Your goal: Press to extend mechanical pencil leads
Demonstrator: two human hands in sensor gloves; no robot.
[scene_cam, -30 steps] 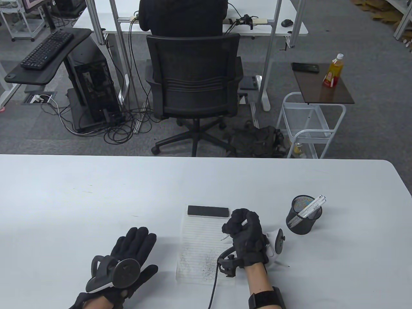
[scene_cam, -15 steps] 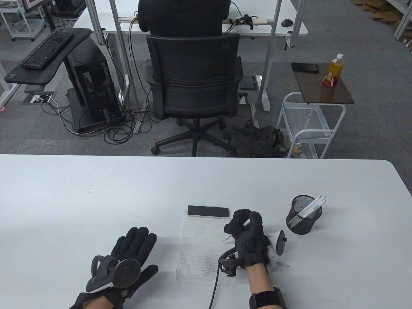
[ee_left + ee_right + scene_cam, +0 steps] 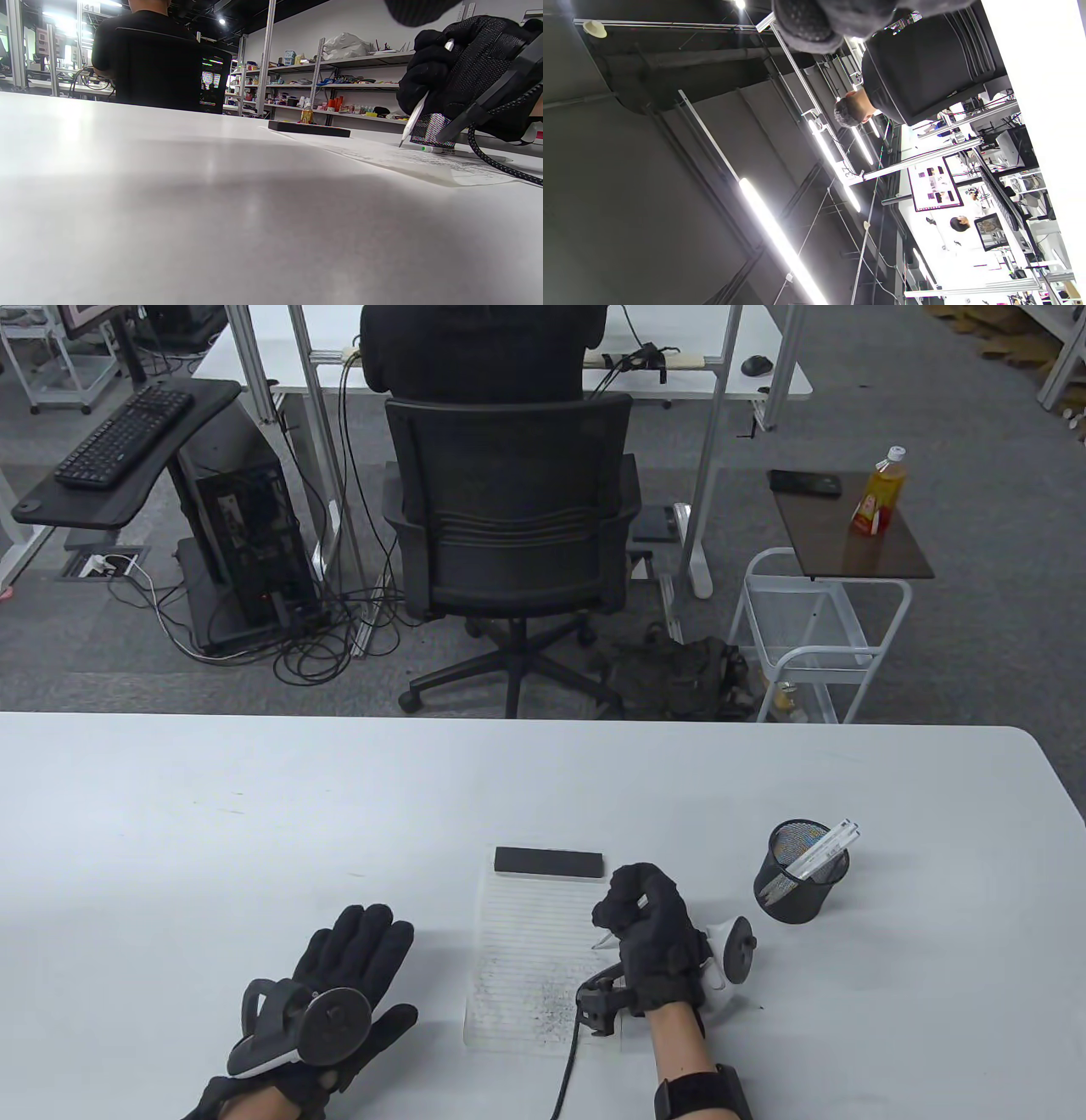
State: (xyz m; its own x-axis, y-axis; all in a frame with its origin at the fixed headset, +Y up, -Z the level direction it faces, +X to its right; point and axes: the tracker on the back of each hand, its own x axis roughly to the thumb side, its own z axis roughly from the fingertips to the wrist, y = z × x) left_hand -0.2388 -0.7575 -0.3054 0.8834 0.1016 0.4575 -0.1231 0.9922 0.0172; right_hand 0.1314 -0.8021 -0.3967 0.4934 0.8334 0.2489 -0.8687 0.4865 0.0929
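Note:
My right hand (image 3: 645,920) grips a white mechanical pencil (image 3: 606,937) in a fist, tip down over the right edge of a lined notepad (image 3: 530,959). In the left wrist view the right hand (image 3: 462,72) holds the pencil (image 3: 415,116) upright, its tip just above the paper and its silver cap by the thumb. My left hand (image 3: 356,959) rests flat and empty on the table, left of the notepad. A black mesh cup (image 3: 799,872) with more white pencils (image 3: 827,847) stands to the right of my right hand.
The notepad has a black binding strip (image 3: 549,861) at its far end and grey lead smudges near its lower part. A black cable (image 3: 568,1056) runs from my right wrist toward the table's near edge. The white table (image 3: 254,831) ends beyond the notepad.
My right hand has sunk a little toward the paper and closed more over the pencil's top, hiding its upper end. The left hand has not moved.

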